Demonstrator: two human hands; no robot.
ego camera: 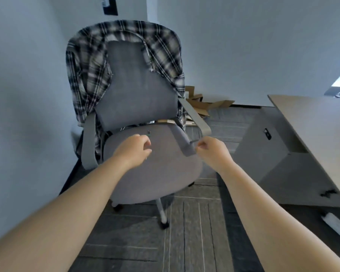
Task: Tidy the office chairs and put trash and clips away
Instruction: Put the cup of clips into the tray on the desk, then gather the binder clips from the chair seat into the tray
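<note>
A grey office chair (pixel 157 173) stands in front of me near the left wall, with a black-and-white plaid shirt (pixel 86 75) draped over its backrest. A small dark clip (pixel 148 132) lies on the seat close to the backrest. My left hand (pixel 134 151) hovers over the seat just below the clip, fingers loosely curled and holding nothing I can see. My right hand (pixel 212 150) is at the front end of the chair's right armrest (pixel 196 116), fingers curled; whether it touches the armrest is unclear.
A light desk (pixel 318 122) runs along the right, with a grey cabinet (pixel 273 154) beside it. Flattened cardboard (pixel 204 106) lies on the floor behind the chair. A white object (pixel 336 224) lies on the dark carpet at the right edge.
</note>
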